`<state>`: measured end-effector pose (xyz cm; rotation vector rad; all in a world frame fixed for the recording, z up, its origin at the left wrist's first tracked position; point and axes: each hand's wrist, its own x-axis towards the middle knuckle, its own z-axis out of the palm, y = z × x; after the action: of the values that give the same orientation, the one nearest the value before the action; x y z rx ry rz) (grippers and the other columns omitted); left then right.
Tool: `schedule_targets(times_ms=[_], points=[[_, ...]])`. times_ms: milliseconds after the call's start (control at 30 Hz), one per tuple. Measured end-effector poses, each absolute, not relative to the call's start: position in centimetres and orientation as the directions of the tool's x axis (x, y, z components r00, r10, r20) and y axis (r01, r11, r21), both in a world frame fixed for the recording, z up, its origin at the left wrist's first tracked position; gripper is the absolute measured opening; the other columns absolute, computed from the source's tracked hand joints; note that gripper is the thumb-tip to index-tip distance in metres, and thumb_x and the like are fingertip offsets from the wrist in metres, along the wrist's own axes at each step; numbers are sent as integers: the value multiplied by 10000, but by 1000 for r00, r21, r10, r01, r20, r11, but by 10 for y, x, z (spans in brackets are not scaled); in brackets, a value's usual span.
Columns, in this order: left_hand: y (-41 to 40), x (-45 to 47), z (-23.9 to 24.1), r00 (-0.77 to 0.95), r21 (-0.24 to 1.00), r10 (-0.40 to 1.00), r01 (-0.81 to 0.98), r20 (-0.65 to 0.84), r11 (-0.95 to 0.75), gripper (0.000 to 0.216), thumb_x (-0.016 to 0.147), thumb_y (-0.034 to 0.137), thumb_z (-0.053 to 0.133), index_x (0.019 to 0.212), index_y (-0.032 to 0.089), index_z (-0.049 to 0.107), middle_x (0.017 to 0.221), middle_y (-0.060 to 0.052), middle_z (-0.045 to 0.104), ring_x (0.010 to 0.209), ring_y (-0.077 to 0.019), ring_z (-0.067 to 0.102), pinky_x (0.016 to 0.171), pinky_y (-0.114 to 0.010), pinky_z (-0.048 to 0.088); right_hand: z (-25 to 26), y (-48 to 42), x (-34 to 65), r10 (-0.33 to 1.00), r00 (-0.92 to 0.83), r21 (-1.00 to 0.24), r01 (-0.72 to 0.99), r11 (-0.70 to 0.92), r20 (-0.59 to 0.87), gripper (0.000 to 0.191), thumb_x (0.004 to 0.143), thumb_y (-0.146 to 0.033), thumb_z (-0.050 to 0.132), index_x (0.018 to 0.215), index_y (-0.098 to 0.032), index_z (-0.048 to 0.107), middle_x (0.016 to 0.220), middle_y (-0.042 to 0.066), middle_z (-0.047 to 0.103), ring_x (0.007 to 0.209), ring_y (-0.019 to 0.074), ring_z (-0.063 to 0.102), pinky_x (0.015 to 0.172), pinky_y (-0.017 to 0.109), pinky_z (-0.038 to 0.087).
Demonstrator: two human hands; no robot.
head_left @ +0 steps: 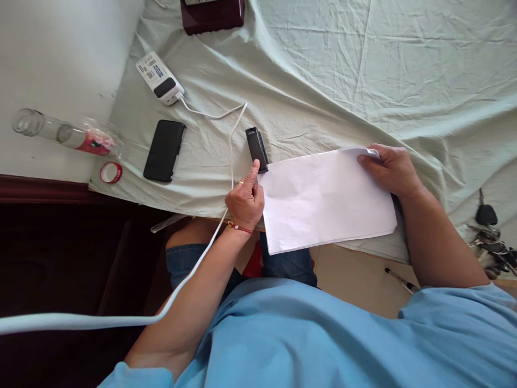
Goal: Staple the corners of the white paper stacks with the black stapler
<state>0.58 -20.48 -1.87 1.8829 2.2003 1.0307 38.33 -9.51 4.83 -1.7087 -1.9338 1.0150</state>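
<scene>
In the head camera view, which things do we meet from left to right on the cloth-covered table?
Glass bottle → red tape roll → white power bank, black phone below it → black stapler, touched by the left hand → white paper → right hand holding its far corner → keys.

Around the white matt paper sheets (327, 199), smooth but faintly creased, lies a wrinkled pale-green cloth sheet (363, 70). Just beside the paper stands a black plastic stapler (257, 149); farther off, a matt black phone (164, 150) and clear glass bottle (48, 129).
</scene>
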Motion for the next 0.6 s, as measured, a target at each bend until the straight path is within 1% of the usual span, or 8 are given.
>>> schedule_targets(times_ms=[200, 333, 400, 433, 500, 533, 567, 600], points=[[-202, 6, -13, -245, 555, 910, 832, 335, 20, 654, 1038, 254, 553, 1642, 217, 802, 777, -31, 756, 678, -201, 462, 785, -332, 441, 45, -95, 384, 966, -219, -711, 701, 57, -139, 552, 954, -738, 736, 754, -258, 548, 673, 27, 466, 738, 187, 449, 703, 342, 378], [-227, 11, -5, -179, 611, 911, 786, 371, -94, 655, 1085, 284, 564, 1718, 180, 697, 876, -28, 784, 734, -186, 594, 838, -296, 558, 43, -94, 384, 967, -221, -708, 703, 68, -127, 543, 957, -726, 738, 748, -258, 558, 665, 26, 486, 725, 188, 469, 688, 339, 383], [-259, 12, 5, -123, 649, 933, 749, 338, -136, 616, 1102, 285, 613, 1707, 201, 688, 939, -19, 808, 688, -153, 611, 778, -263, 575, 44, -95, 385, 966, -226, -712, 698, 72, -124, 553, 960, -730, 738, 741, -256, 554, 659, 25, 478, 718, 186, 473, 686, 340, 383], [-279, 11, 12, -77, 667, 954, 731, 290, -144, 553, 1096, 276, 651, 1638, 215, 740, 936, -14, 815, 680, -145, 639, 756, -252, 578, 44, -95, 385, 965, -230, -714, 696, 73, -125, 562, 961, -740, 735, 741, -256, 554, 657, 25, 477, 714, 186, 473, 682, 339, 381], [-318, 1, 30, 96, 741, 990, 656, 106, -143, 323, 1116, 245, 667, 1360, 246, 878, 906, -30, 838, 776, -167, 767, 805, -250, 623, 45, -96, 385, 963, -234, -714, 696, 68, -136, 586, 965, -769, 727, 741, -257, 548, 654, 25, 480, 710, 186, 469, 668, 337, 372], [-335, -8, 39, 202, 794, 979, 599, -28, -100, 272, 1133, 267, 653, 1222, 256, 910, 876, -34, 839, 777, -170, 791, 779, -240, 624, 45, -96, 385, 962, -234, -713, 698, 63, -144, 594, 968, -781, 719, 744, -258, 549, 652, 25, 484, 708, 186, 467, 660, 336, 368], [-350, -20, 50, 303, 826, 935, 564, -186, -19, 296, 1150, 303, 627, 1145, 263, 921, 884, -43, 863, 774, -177, 812, 760, -240, 629, 45, -96, 385, 961, -232, -711, 701, 58, -150, 599, 972, -791, 710, 747, -259, 552, 651, 25, 487, 706, 186, 465, 652, 335, 365], [-361, -36, 60, 352, 814, 873, 574, -338, 83, 328, 1156, 365, 615, 1088, 271, 922, 909, -49, 885, 789, -190, 829, 765, -250, 638, 46, -97, 385, 961, -229, -709, 703, 56, -152, 602, 976, -797, 702, 749, -261, 553, 651, 24, 489, 704, 186, 464, 648, 335, 363]])
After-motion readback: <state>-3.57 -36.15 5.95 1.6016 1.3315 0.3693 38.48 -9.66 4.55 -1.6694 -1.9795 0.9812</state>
